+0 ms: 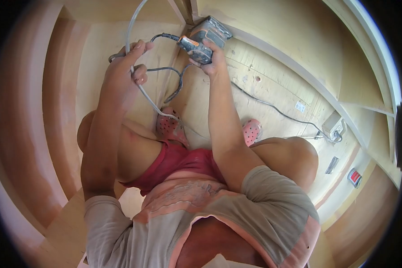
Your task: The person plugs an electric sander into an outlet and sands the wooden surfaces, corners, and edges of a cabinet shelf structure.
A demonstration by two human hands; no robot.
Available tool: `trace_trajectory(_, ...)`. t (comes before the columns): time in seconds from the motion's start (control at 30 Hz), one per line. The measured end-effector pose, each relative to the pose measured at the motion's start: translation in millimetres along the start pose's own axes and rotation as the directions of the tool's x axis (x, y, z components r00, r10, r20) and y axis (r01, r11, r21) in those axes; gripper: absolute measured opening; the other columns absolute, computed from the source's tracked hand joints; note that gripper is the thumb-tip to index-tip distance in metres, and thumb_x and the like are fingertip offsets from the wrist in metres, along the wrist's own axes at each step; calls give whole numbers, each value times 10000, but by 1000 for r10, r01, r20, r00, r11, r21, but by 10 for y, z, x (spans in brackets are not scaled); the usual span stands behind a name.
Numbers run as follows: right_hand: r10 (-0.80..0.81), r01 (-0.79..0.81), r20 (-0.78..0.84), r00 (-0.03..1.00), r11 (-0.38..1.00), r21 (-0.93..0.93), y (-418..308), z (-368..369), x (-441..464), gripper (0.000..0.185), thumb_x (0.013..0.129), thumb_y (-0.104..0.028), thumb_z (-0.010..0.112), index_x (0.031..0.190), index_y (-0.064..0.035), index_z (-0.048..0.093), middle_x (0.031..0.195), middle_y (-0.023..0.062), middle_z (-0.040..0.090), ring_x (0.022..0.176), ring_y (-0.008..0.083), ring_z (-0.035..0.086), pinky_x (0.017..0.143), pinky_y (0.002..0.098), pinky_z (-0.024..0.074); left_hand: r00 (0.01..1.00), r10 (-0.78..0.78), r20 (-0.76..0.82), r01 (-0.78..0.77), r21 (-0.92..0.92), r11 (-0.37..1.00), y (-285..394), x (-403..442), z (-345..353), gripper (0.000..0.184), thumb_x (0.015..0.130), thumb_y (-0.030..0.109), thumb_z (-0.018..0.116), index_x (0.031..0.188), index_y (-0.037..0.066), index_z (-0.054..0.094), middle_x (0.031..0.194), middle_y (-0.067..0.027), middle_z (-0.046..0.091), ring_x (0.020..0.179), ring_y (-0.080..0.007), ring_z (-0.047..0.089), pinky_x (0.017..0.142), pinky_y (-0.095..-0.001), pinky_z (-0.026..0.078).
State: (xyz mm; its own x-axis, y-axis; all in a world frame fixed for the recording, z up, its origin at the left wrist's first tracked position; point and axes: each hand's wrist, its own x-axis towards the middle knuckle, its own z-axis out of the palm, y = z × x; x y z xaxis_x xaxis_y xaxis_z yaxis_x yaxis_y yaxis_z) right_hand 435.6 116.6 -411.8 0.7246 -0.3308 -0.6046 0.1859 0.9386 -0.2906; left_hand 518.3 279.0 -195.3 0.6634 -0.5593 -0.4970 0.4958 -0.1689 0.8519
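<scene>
A dusty grey and black power sander (208, 35) with an orange stripe is near the top centre, by the corner of a wooden cabinet. My right hand (213, 58) is wrapped round its body. My left hand (128, 67) is raised at the upper left, its fingers closed round a light grey cable (152, 103). The cable loops up past the top edge and hangs down towards my lap. A black cord (168, 35) runs from the sander's end towards my left hand.
A power socket box (334, 127) with a plugged-in black cord (279, 110) is on the right. Beyond it lies a small red and dark tin (354, 177). Curved-looking wooden panels (281, 49) surround me. Pink clogs (171, 126) are on my feet.
</scene>
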Motion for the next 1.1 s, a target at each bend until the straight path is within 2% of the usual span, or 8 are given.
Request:
trace_trajectory(0.07,-21,19,-57,998,999,-41,-66,158,32,455,763,-245,674,1156,-78,516,1057,120,629,960,316,612,888,559,429,999,44,-3,-44,10,999,-19,77,-28,291,900,312,596,1028,55,553,1130,-49,546,559,-64,391,541,-207,324)
trace_trajectory(0.13,-100,58,-139,985,958,-280,-100,278,64,445,746,-241,685,1129,-84,522,1005,99,635,881,290,635,799,526,477,998,57,-34,-54,84,995,-24,151,-57,380,924,318,558,1153,16,541,1164,-46,545,609,-69,436,565,-214,353)
trace_trajectory(0.33,-139,97,-123,983,951,-295,73,371,324,450,724,-226,692,1106,-62,520,957,113,633,758,282,650,650,457,522,992,17,-126,-5,97,995,-19,182,-59,415,945,381,495,1218,72,544,1240,31,497,768,-94,492,667,-206,365)
trace_trajectory(0.67,-130,88,-172,977,968,-233,-152,-185,205,389,737,-156,672,1091,-64,541,960,136,622,752,314,635,640,476,541,997,-33,72,20,180,984,-255,271,-31,513,929,470,486,1238,62,525,1202,-48,533,799,-126,564,675,-238,381)
trace_trajectory(0.73,-201,170,-144,969,963,-207,-93,-44,201,371,733,-144,671,1076,-67,552,940,129,626,740,298,636,633,476,538,997,-76,-4,76,138,988,-271,308,-17,570,906,497,514,1271,59,493,1201,-65,534,801,-136,570,685,-253,388)
trace_trajectory(0.93,-99,58,-141,985,961,-269,23,7,464,396,722,-175,683,1078,-64,549,897,105,632,715,271,639,606,438,544,980,-1,-197,21,104,994,-284,369,33,667,868,503,568,1331,49,417,1226,-76,533,846,-168,591,738,-307,411)
trace_trajectory(1.07,-177,129,-157,972,953,-274,79,-103,446,404,717,-181,690,1065,-36,545,885,113,635,723,271,645,605,424,540,987,-89,-135,101,86,991,-260,495,-227,633,862,449,597,1315,34,440,1210,-98,543,890,-179,594,772,-319,422)
trace_trajectory(1.1,-212,158,-178,961,948,-275,32,-143,428,404,716,-179,690,1061,-28,543,880,118,636,719,276,647,598,418,537,995,-74,-60,85,211,974,-190,561,-288,631,850,423,621,1307,22,451,1197,-115,548,905,-186,591,803,-327,425)
